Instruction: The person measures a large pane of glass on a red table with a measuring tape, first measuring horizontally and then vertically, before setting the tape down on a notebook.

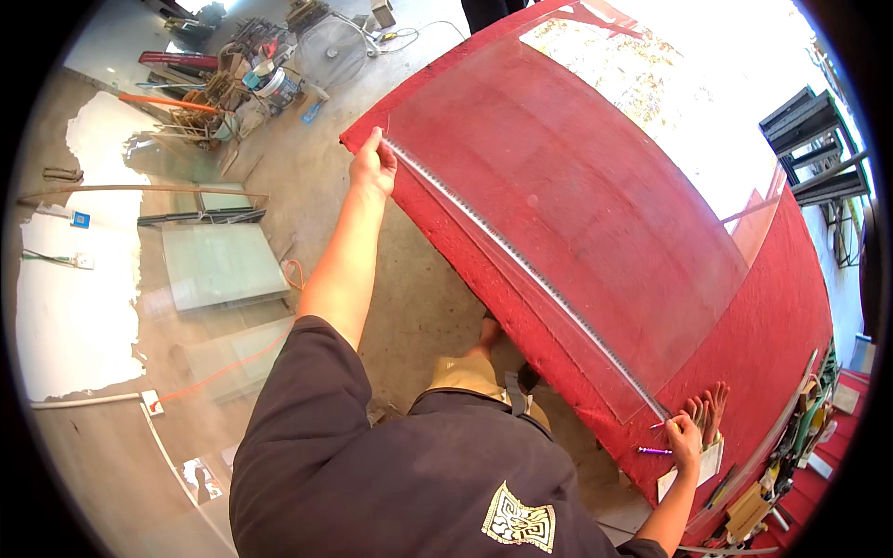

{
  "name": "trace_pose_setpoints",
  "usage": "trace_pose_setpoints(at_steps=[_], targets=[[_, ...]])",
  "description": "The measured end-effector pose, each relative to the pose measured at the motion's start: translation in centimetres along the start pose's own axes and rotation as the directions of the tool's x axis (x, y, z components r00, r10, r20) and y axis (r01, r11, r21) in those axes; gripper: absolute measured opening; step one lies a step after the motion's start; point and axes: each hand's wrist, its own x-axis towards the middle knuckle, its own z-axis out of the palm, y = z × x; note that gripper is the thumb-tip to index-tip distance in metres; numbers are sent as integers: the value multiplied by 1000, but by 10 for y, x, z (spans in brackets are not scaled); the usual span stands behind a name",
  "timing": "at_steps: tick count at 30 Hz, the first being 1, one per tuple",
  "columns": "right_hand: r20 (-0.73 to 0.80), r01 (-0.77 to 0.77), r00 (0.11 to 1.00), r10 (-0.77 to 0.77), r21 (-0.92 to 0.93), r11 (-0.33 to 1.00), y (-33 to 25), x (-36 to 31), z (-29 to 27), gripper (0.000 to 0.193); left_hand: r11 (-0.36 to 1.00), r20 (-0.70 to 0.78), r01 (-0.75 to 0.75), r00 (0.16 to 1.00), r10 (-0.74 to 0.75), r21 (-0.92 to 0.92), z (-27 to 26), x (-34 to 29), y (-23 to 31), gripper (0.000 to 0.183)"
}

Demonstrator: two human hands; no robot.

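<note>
A large clear glass sheet [558, 186] lies on a table covered in red cloth. Along its near edge runs a long, narrow ruler [521, 260] with dark graduations. My left hand [374, 166] pinches the ruler's far-left end by the table corner. At the opposite end, my right hand [686, 441] is closed near the ruler's tip; a small, pointed, pen-like end shows at its fingers, the rest hidden. Just left of that hand is a purple pen [654, 452]. Work gloves [710, 409] lie beyond the right fingers, next to a pale box [702, 465].
Assorted hand tools [781, 465] crowd the right side of the table. More glass panes [223, 265] stand along the left wall. A floor fan [333, 51] and a bucket [277, 88] sit among clutter behind. An orange cord [228, 365] crosses the left side.
</note>
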Motion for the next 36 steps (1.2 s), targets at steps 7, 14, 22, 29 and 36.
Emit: trace_pose_setpoints(at_steps=[7, 14, 22, 29, 36], targets=[[-142, 13, 990, -18, -35, 999, -75, 66, 60, 30, 302, 263, -340, 927, 268, 890, -83, -56, -152, 38], [-226, -94, 973, 52, -179, 979, -166, 119, 105, 40, -256, 407, -323, 803, 435, 911, -89, -132, -248, 58], [-273, -109, 962, 29, -282, 953, -188, 124, 110, 40, -288, 340, -210, 770, 541, 934, -65, -142, -261, 57], [-374, -32, 921, -105, -342, 939, -153, 124, 96, 44, -367, 371, -173, 724, 582, 914, -60, -143, -261, 55], [-475, -170, 880, -27, -367, 914, -51, 110, 59, 44, -459, 481, -218, 643, 596, 861, -67, -131, -287, 47]])
